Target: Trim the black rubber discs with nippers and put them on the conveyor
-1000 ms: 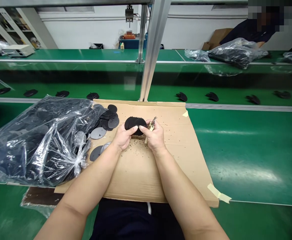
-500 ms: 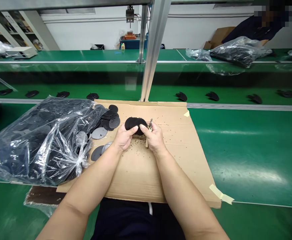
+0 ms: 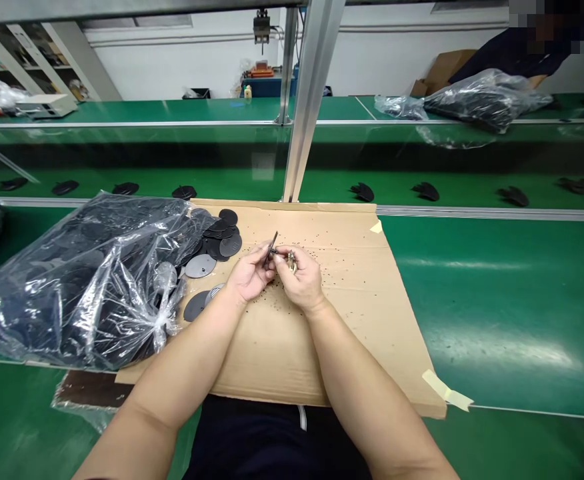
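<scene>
Over the cardboard sheet [image 3: 282, 353], my left hand [image 3: 250, 275] is closed on thin black discs [image 3: 273, 241], now turned edge-on, so how many there are is hidden. My right hand [image 3: 303, 279] is closed round a pair of nippers [image 3: 292, 262] with metal jaws and pale handles. Its fingertips meet the left hand's at the discs' near side. Tiny black bits lie scattered on the cardboard around both hands. Left of my hands, loose black and grey discs [image 3: 201, 266] spill from a clear plastic bag [image 3: 92, 280] full of such discs.
Behind the cardboard rises a metal post [image 3: 312, 100]. Black curved parts [image 3: 365, 193] lie spaced along the green strip [image 3: 252, 180] beyond. At the back right, a person [image 3: 517, 53] stands behind a plastic-wrapped bundle [image 3: 489, 100]. Tape [image 3: 447, 390] holds the cardboard's right corner.
The black discs, fanned flat between both hands before, are now tilted edge-on. My right hand has moved slightly left, toward my left hand, and the nippers have turned with it.
</scene>
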Motion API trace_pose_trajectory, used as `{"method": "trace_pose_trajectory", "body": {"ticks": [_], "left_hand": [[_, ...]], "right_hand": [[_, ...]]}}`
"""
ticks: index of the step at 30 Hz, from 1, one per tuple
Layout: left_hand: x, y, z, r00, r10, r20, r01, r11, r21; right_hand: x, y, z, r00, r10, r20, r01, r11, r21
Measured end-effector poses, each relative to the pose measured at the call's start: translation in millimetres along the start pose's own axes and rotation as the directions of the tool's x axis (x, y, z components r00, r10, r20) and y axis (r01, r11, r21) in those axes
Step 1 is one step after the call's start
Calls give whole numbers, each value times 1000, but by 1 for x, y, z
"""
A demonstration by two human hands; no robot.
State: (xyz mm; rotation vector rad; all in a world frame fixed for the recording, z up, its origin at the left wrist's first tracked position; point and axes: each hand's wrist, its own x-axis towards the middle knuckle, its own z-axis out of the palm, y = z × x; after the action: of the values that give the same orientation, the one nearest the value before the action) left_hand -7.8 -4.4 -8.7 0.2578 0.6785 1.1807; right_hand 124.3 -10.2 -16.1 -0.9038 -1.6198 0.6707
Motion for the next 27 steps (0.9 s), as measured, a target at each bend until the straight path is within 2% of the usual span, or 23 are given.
{"method": "trace_pose_trajectory", "body": {"ticks": [9,13,21,24,27], "left_hand": [[-3,-3,0,1000,-15,22,15,1000,18],[-2,-4,-3,998,-32,61,30,999,34],[-3,-7,-5,993,-36,108,33,999,35],[-3,-9,-3,994,-35,100,33,999,21],[-1,-10,-1,998,31,54,-31,999,-15]], "right_hand": [[5,-1,-4,977,-212,20,212,961,-179],[5,-1,-5,963,-269,24,266,933,-241],[3,0,-3,960,-280,22,273,910,-313],[2,1,-1,961,-276,-11,258,910,-325],[2,2,3,971,-235,-38,218,942,-256]]}}
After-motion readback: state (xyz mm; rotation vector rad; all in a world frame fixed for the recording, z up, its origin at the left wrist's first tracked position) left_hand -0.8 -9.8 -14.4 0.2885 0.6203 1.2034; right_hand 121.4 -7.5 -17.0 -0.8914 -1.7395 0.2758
